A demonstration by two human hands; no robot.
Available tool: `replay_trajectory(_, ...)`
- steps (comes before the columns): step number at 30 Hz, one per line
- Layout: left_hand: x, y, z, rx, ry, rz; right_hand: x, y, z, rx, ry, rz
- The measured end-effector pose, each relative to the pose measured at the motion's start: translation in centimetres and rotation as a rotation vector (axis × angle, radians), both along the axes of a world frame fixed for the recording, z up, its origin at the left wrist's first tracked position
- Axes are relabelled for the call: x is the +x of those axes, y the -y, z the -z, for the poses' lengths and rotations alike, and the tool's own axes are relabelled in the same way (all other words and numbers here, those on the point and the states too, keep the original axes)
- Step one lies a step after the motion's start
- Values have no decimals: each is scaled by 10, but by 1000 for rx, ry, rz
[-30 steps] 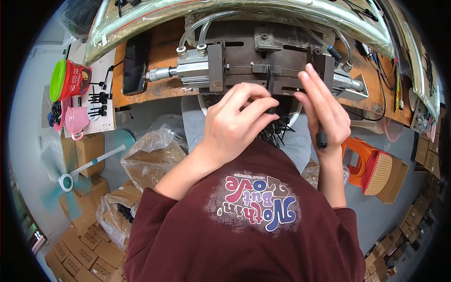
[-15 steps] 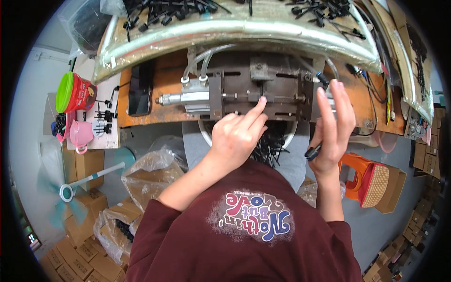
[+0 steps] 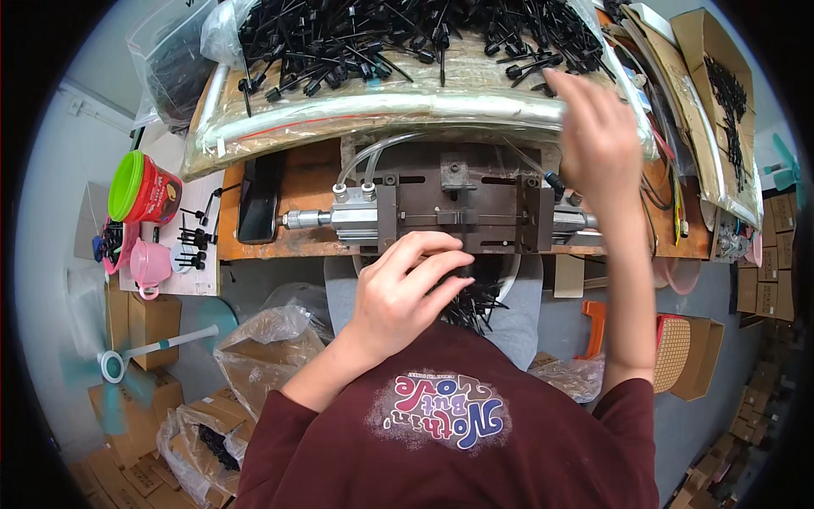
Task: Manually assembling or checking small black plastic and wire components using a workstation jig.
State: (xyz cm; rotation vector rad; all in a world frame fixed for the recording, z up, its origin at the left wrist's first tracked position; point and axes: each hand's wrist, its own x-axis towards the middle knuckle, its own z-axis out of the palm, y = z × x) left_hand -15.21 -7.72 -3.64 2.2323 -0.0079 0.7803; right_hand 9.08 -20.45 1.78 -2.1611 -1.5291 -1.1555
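Black rods (image 3: pixel 480 310) lie in the lap (image 3: pixel 515 321), presumably for easy reach. The left hand (image 3: pixel 394 293) curls loosely beside the clamp (image 3: pixel 415 206) on the bench (image 3: pixel 305 188). Beyond, the blurred right hand (image 3: pixel 600 131) stretches, partly open, toward black parts (image 3: pixel 441 38) on the tray (image 3: pixel 339 121); what either holds, I cannot tell.

The right hand (image 3: pixel 604 136) is blurry, so I can't tell if it holds anything; the left hand (image 3: pixel 398 295) hides some thin black sticks (image 3: pixel 476 309); the top edge cuts off the big black pile (image 3: pixel 398 38); the fan blades (image 3: pixel 111 409) look smeared.
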Motion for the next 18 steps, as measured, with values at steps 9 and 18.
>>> replay_trajectory(9, 0, 5, 41, 180, -108, -38, 92, -5, -15, -450, -404, 187)
replay_trajectory(18, 14, 10, 46, 357, -137, -62, 94, -61, -18, -568, -68, 13)
